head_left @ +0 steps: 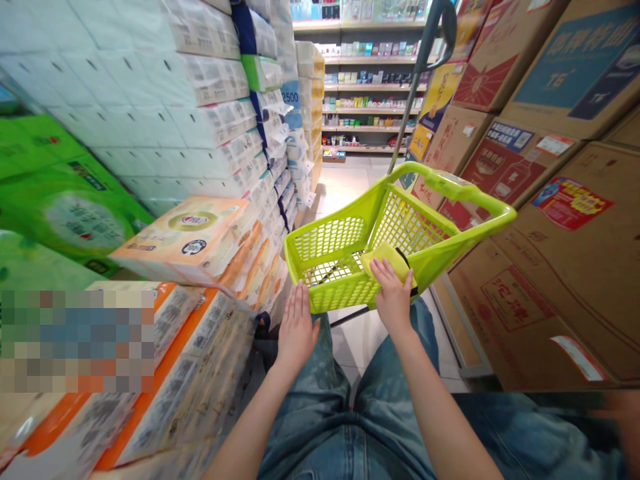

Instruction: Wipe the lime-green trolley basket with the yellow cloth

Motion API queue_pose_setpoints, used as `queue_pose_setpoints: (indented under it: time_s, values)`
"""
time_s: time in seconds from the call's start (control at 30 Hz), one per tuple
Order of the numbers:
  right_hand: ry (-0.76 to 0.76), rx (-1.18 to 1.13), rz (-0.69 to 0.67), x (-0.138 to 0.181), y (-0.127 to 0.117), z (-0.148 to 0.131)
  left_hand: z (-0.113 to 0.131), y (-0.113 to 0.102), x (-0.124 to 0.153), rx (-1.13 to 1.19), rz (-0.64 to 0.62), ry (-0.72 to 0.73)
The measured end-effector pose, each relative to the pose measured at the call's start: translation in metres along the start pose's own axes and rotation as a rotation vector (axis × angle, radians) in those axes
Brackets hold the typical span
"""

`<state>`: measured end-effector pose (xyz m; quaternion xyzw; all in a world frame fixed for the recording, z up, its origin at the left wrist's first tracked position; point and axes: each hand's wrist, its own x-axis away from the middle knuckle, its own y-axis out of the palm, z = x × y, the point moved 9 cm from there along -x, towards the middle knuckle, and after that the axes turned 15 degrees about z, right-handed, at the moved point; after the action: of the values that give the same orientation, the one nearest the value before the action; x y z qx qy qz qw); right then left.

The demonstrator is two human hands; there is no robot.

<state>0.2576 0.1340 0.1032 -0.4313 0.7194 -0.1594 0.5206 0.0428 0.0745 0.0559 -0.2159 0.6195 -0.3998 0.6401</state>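
A lime-green plastic shopping basket (330,293) with lattice sides stands tilted before my knees; a long grey pole with a loop handle (440,40) rises behind it. My left hand (297,327) rests against its near left corner, fingers straight and together, with nothing in it. On the near side rim, my right hand (393,293) presses a yellow cloth (384,253) against the plastic, its fingers laid over the cloth. A black strip shows along the cloth's right side. The right thumb and palm are partly hidden. Nothing lies inside the basket that I can make out.
Packs of tissue (185,233) are stacked high on the left. Cardboard cartons (565,280) form a wall on the right. Shelves of small goods (370,87) close the aisle's far end. Another person's jeans-clad leg (545,433) is at the lower right.
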Motion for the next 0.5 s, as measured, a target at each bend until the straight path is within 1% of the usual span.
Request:
queue_pose_setpoints:
  time_s: [0.03, 0.1, 0.23, 0.3, 0.4, 0.5]
  values:
    - [0.006, 0.018, 0.002, 0.003, 0.003, -0.007, 0.000, 0.000, 0.000, 0.004, 0.003, 0.000]
    - [-0.010, 0.028, -0.014, 0.015, 0.013, -0.031, 0.000, -0.001, 0.000, 0.011, 0.009, -0.003]
    - [-0.142, -0.061, -0.098, 0.046, 0.041, -0.095, 0.000, -0.001, 0.001, -0.008, 0.010, 0.002]
    - [-0.198, -0.104, -0.123, 0.059, 0.051, -0.117, 0.000, 0.000, 0.002, -0.027, 0.008, 0.012]
    - [-0.255, -0.141, -0.132, 0.067, 0.057, -0.128, 0.000, 0.000, 0.002, -0.034, 0.014, 0.015]
    - [-0.323, -0.166, -0.141, 0.061, 0.051, -0.118, 0.001, -0.001, 0.001, -0.012, 0.015, 0.012]
